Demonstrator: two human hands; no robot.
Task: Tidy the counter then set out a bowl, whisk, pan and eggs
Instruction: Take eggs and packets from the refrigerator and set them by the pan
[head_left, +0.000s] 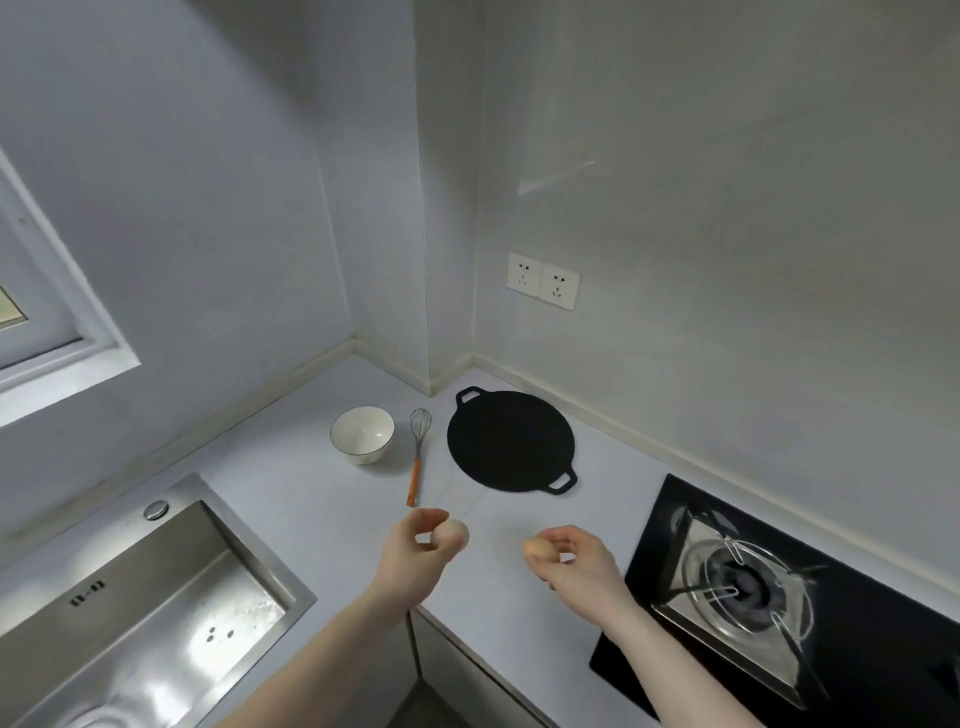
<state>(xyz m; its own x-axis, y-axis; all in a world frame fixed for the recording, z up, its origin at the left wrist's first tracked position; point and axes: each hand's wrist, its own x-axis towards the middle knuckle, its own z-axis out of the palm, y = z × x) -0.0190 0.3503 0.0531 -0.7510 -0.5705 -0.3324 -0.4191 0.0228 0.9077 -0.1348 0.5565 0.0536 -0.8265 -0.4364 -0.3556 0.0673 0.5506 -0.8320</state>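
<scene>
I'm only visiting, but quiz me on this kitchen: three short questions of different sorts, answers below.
1. True or false: the bowl holds an egg.
2. What lies between the bowl and the pan?
A) spoon B) whisk C) knife
3. Fill in: each hand holds one ____.

Key:
1. False; it looks empty.
2. B, the whisk.
3. Egg: the left hand grips the left egg, the right hand the right egg, above the counter.

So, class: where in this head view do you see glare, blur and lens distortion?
Head view: glare on the steel sink and the glossy hob; slight motion blur on both hands, left hand and right hand, and their eggs; wide-angle bending of wall edges and window frame.
</scene>
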